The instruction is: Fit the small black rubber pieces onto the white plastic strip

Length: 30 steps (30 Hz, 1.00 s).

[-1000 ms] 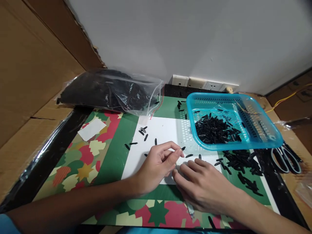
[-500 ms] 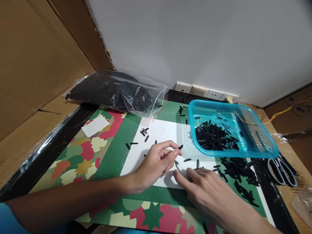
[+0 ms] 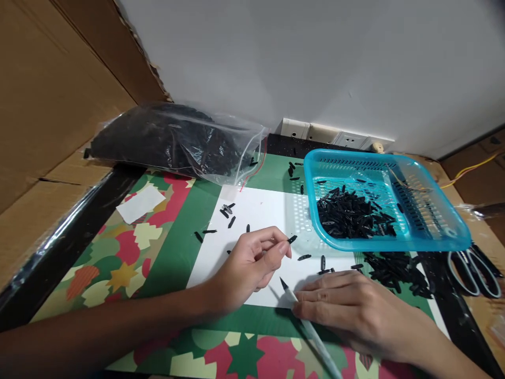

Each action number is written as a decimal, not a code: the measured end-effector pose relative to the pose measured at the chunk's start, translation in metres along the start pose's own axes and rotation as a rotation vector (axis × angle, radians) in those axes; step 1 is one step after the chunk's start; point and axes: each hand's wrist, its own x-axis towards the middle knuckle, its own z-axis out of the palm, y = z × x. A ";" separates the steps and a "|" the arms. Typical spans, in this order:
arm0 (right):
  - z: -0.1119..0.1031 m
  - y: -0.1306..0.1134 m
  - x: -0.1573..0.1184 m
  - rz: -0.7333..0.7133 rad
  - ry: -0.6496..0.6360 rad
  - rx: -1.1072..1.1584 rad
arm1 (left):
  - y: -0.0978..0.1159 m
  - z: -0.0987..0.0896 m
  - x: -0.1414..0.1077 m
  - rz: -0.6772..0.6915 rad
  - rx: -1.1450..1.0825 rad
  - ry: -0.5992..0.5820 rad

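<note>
My left hand is closed in a pinch over the white sheet, and a small black elongated piece sticks out past its fingertips. My right hand lies low to the right, fingers together and bent over a craft knife with a pale, slim handle. The dark pointed tip of the knife faces up and left, just below my left hand. My right thumb is hidden. Several similar black pieces lie on the sheet, left of and beyond my left hand.
At the right stands a blue plastic basket holding many black pieces, with a loose pile in front. Scissors lie at the right edge. A clear zip bag full of dark material rests at the back left, near wall sockets.
My right hand has shifted right and turned, so more of the craft knife shows. My left hand keeps its pinch on the black piece. The whole view has shifted slightly.
</note>
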 end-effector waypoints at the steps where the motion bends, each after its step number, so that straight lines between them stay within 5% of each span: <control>1: 0.002 0.001 -0.001 -0.045 0.018 -0.055 | -0.001 0.000 0.000 -0.003 -0.002 0.002; 7: 0.009 -0.015 -0.013 -0.133 0.019 -0.493 | -0.003 -0.001 -0.003 -0.022 0.046 0.043; 12: 0.017 -0.022 -0.018 0.098 0.519 -0.373 | 0.001 0.003 -0.006 -0.008 0.217 0.059; 14: 0.014 -0.019 -0.013 0.154 0.449 -0.235 | 0.002 0.005 -0.006 0.007 0.297 0.036; 19: 0.007 -0.012 0.004 0.219 0.527 -0.037 | -0.002 0.004 -0.008 0.045 0.355 0.026; 30: 0.011 -0.013 0.005 0.260 0.458 -0.035 | -0.009 0.004 -0.011 0.087 0.385 0.079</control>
